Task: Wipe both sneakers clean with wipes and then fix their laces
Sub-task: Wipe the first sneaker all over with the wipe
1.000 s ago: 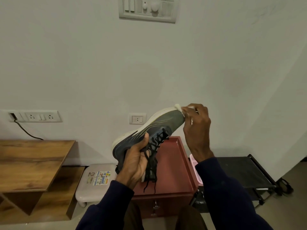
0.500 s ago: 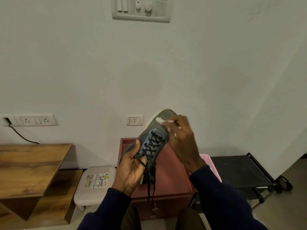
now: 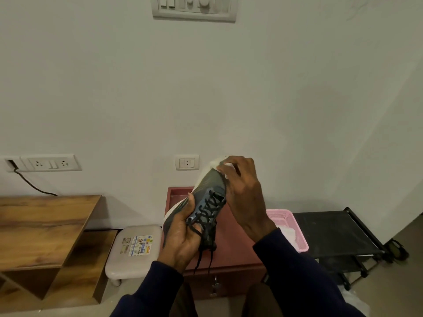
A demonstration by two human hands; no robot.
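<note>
Gripping the grey sneaker (image 3: 211,181) round its middle, the left hand (image 3: 183,234) holds it toe-up above the maroon cabinet (image 3: 231,250), while the right hand (image 3: 245,195) pinches a white wipe (image 3: 229,166) against the toe. Black laces (image 3: 211,205) dangle loose.

The left hand (image 3: 183,234) grips a grey sneaker (image 3: 211,184) around its middle, toe tilted up toward the wall. The right hand (image 3: 242,197) curls over the toe, its fingers (image 3: 238,163) holding a white wipe (image 3: 229,165) against it. Black laces (image 3: 209,209) hang loose below the heel. Behind stand a red cabinet (image 3: 231,257), a pink basket (image 3: 291,221), a black rack (image 3: 332,229), a pale stool (image 3: 135,234) and a wooden tabletop (image 3: 43,220).
</note>
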